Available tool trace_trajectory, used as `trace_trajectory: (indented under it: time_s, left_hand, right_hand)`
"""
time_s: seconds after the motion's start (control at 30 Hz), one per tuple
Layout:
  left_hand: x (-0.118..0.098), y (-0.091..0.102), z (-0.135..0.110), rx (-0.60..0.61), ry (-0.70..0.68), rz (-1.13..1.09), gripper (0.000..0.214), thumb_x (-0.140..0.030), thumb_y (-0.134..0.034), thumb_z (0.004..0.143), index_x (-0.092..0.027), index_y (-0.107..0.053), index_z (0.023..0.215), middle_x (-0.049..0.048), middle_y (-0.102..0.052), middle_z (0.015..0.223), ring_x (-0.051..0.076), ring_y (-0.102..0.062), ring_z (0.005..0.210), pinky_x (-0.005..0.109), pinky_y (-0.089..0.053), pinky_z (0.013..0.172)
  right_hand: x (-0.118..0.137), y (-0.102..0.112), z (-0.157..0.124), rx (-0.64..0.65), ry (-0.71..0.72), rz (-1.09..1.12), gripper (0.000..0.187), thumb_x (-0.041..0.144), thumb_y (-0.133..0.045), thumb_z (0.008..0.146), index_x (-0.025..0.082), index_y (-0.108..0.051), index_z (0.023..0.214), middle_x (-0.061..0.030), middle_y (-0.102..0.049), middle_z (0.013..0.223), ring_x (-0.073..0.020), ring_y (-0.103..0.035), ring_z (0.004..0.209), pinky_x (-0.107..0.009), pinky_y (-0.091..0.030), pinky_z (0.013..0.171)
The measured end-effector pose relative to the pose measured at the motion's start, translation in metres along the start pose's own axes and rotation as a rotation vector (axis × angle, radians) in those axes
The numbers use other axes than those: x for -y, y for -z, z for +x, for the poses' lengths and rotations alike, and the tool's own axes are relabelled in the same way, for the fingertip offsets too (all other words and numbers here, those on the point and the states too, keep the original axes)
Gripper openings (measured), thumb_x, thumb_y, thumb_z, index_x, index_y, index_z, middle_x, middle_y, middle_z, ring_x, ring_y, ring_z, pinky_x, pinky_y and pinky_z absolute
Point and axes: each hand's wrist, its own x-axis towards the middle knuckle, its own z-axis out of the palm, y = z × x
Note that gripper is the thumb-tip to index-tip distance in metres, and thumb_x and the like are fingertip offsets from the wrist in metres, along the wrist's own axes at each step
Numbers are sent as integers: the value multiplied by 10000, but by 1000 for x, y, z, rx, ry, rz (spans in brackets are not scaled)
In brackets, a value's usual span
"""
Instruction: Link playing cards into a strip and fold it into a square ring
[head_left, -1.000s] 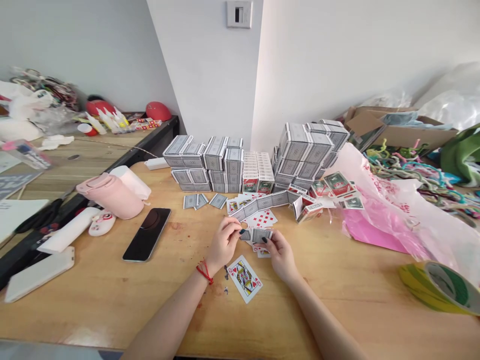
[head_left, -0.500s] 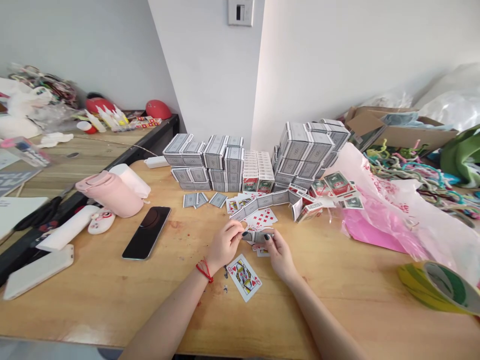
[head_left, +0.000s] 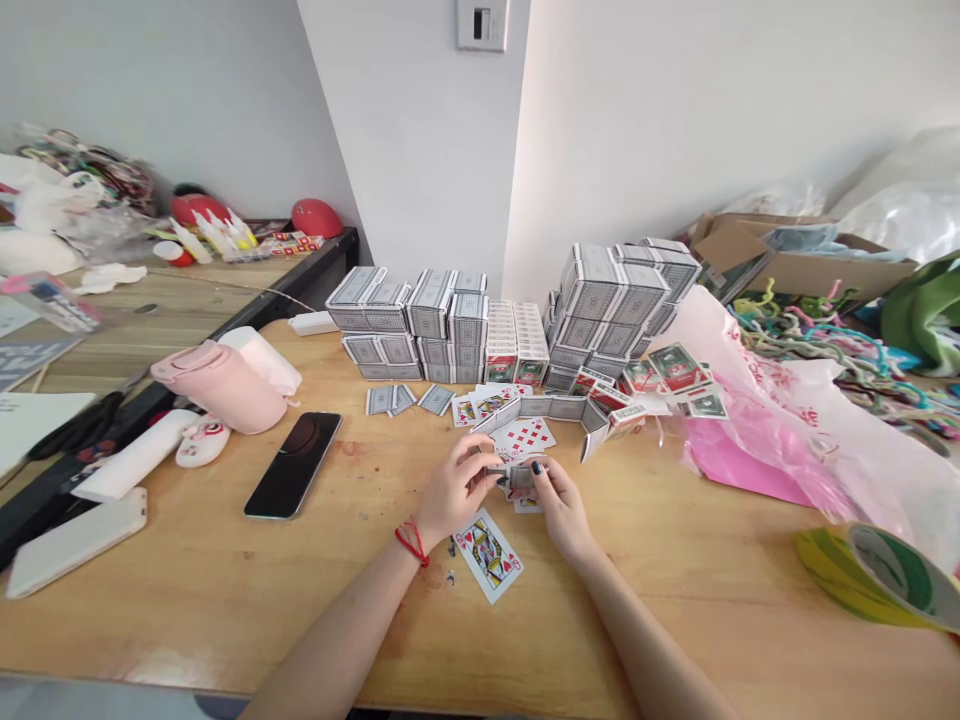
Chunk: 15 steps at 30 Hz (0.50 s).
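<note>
My left hand [head_left: 455,487] and my right hand [head_left: 561,507] meet over the middle of the table. Between them is a grey-backed playing card [head_left: 519,477], gripped by the fingers of both; its far side is hidden. Just beyond the hands, a strip of joined folded cards [head_left: 559,408] stands on edge in a bent line. Inside that line lies a face-up red diamond card [head_left: 525,436]. A queen of hearts [head_left: 489,556] rests face up between my forearms. Several other cards lie partly under my fingers.
Stacked blocks of folded cards stand left [head_left: 375,345] and right [head_left: 611,300], with card boxes [head_left: 517,340] between. A phone [head_left: 292,465] and pink bottle [head_left: 221,388] lie left. To the right are a yellow tape roll [head_left: 832,575] and a plastic bag [head_left: 787,410].
The joined card strip has shifted and bent, its right end swinging nearer. My left fingers have changed their grip on the card, which now sits more upright between my hands.
</note>
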Motion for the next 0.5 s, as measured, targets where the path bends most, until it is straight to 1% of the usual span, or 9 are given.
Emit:
trace_trajectory:
  time_s: [0.07,0.1,0.17,0.2,0.27,0.37,0.5]
  left_hand:
    - [2,3,0,-30,40,12,295,-269,-554,775,-245,-516,1067,95,-372,1216,139,-511,797,307,-464,713]
    - [4,5,1,-49,66,13,390,-294,-591,747,-252,-486,1119,105,-337,1241,149,-507,818,310,-467,703]
    - [8,9,2,-68,103,-11,544,-328,-644,698,-256,-427,1192,115,-320,1246,192,-490,918,311,-468,704]
    - [10,10,3,-55,109,-38,586,-335,-652,690,-258,-403,1215,114,-333,1240,208,-478,960,312,-467,715]
    - [14,11,4,13,112,-107,594,-334,-631,712,-263,-371,1241,105,-379,1217,199,-487,948,310,-465,726]
    - [15,9,5,104,115,-182,514,-325,-593,748,-259,-388,1215,95,-427,1175,156,-510,837,298,-464,713]
    - [14,6,4,95,135,-201,398,-323,-606,737,-224,-446,1087,90,-413,1149,127,-498,778,270,-457,672]
  right_hand:
    - [0,1,0,6,-19,78,325,509,-450,798,201,-521,876,-26,-603,760,-158,-573,624,-296,-485,607]
    - [1,1,0,7,-22,103,322,506,-456,796,198,-522,865,-28,-602,754,-158,-571,619,-298,-485,603]
    - [1,2,-1,6,-21,119,324,506,-462,791,191,-527,834,-36,-597,738,-160,-565,609,-297,-482,592]
    - [2,2,-1,5,-20,116,329,508,-462,788,188,-530,824,-38,-593,728,-160,-561,602,-296,-481,585]
    - [1,3,-1,4,-23,109,338,512,-460,785,184,-532,817,-38,-586,704,-156,-550,583,-292,-477,570]
    - [0,4,0,-6,-30,112,335,508,-471,777,180,-534,815,-24,-566,668,-146,-532,566,-273,-464,543]
    - [-1,6,0,-26,-30,122,317,487,-486,777,176,-542,800,-15,-548,662,-133,-507,569,-248,-444,529]
